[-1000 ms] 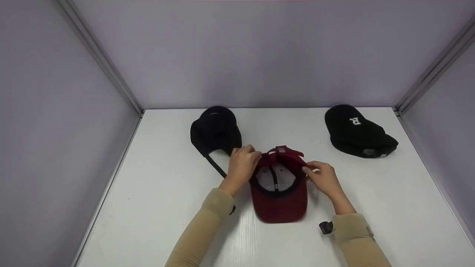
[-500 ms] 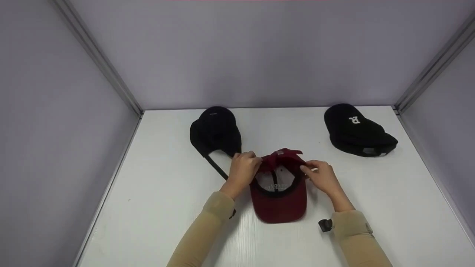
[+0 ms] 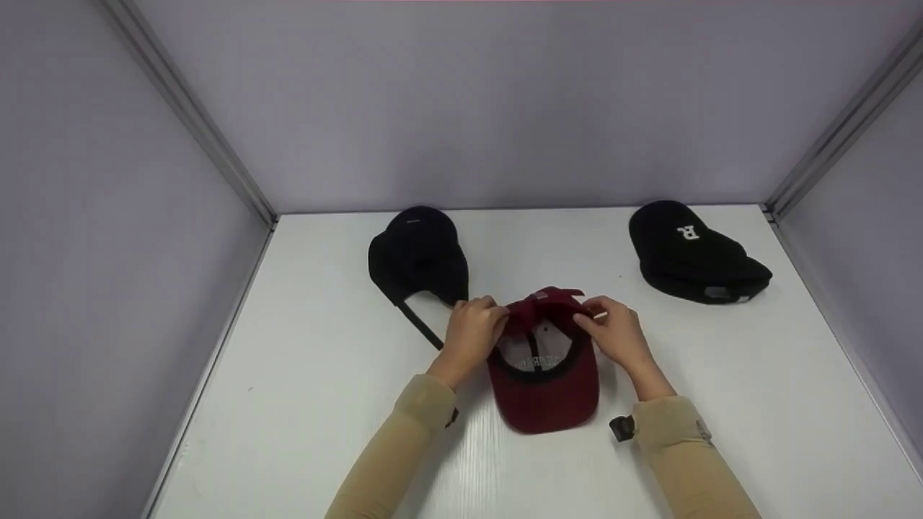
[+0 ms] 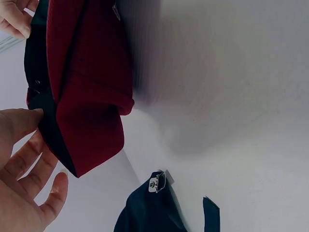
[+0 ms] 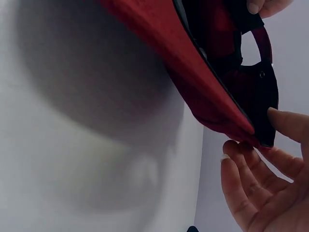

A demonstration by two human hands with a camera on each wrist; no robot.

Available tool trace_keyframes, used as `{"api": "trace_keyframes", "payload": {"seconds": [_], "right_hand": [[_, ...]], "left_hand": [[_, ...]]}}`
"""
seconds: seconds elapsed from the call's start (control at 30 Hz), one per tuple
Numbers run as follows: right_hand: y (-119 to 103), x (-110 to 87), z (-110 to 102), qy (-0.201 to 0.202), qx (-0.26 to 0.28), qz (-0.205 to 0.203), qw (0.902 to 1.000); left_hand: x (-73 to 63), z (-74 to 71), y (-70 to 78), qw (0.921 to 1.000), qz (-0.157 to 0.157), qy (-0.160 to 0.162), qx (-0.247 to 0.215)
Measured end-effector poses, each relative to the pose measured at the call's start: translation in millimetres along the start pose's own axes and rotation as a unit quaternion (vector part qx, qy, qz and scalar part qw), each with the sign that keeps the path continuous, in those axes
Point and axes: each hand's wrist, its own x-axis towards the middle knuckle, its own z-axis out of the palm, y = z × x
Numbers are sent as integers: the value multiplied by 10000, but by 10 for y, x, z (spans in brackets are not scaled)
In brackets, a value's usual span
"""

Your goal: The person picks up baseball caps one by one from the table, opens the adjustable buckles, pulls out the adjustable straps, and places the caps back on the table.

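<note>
A dark red baseball cap (image 3: 551,404) lies upside down in the head view, its brim toward the person and its hollow facing up. My left hand (image 3: 472,331) pinches the cap's left rim near the back strap. On the opposite side my right hand (image 3: 616,333) pinches the rim between thumb and fingers. In the left wrist view the left thumb and index finger hold the black inner band of the red cap (image 4: 91,82), the other fingers spread behind. The right wrist view shows the right thumb inside the band of the red cap (image 5: 159,29), fingers outside.
Just behind the left hand lies a black cap (image 3: 422,249) with a long strap (image 3: 420,324) trailing toward the person. Another black cap (image 3: 685,256), bearing a white letter R, is at the back right. Grey walls (image 3: 505,108) border the white table (image 3: 303,404).
My right hand has shifted slightly left and away from the person along the rim. The red cap's back edge has dipped a little, and its brim has turned slightly right.
</note>
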Motion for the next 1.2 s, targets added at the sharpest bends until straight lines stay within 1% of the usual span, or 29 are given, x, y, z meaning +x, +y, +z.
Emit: {"api": "trace_keyframes", "payload": {"seconds": [0.17, 0.3, 0.37, 0.47, 0.57, 0.67, 0.73, 0.8, 0.87, 0.9, 0.97, 1.03, 1.1, 1.17, 1.2], "right_hand": [[-14, 44, 48, 242, -132, -95, 9996], [-66, 59, 85, 523, -207, -323, 9979], [-104, 58, 101, 676, -208, -517, 9962], [-166, 53, 123, 888, -213, -792, 9927], [-233, 38, 144, 1052, -251, -1032, 9888], [-294, 11, 165, 1222, -322, -1273, 9838], [-326, -10, 180, 1308, -383, -1423, 9804], [-349, -26, 189, 1386, -464, -1536, 9773], [-365, -41, 198, 1434, -535, -1604, 9751], [-372, -47, 206, 1449, -560, -1633, 9743], [-380, -57, 224, 1476, -610, -1692, 9726], [-382, -66, 235, 1477, -633, -1737, 9716], [-380, -72, 240, 1464, -635, -1760, 9714], [-376, -77, 242, 1435, -623, -1762, 9718], [-374, -79, 243, 1420, -620, -1756, 9722]], "left_hand": [[-3, -25, 12, 9997, -25, -244, -65], [-2, -56, 22, 9991, -65, -366, -204], [10, -72, 28, 9990, -118, -335, -260], [48, -102, 45, 9991, -255, -177, -298], [120, -137, 79, 9987, -404, 6, -302], [210, -173, 125, 9979, -516, 77, -381], [263, -191, 151, 9971, -545, 73, -529], [308, -206, 174, 9950, -580, 20, -817], [350, -211, 188, 9905, -680, -98, -1189], [373, -213, 192, 9867, -734, -194, -1441], [415, -221, 199, 9763, -884, -445, -1927], [454, -218, 203, 9649, -1035, -717, -2304], [482, -209, 209, 9555, -1133, -969, -2544], [486, -198, 213, 9508, -1202, -1154, -2611], [485, -190, 216, 9497, -1219, -1209, -2617]]}}
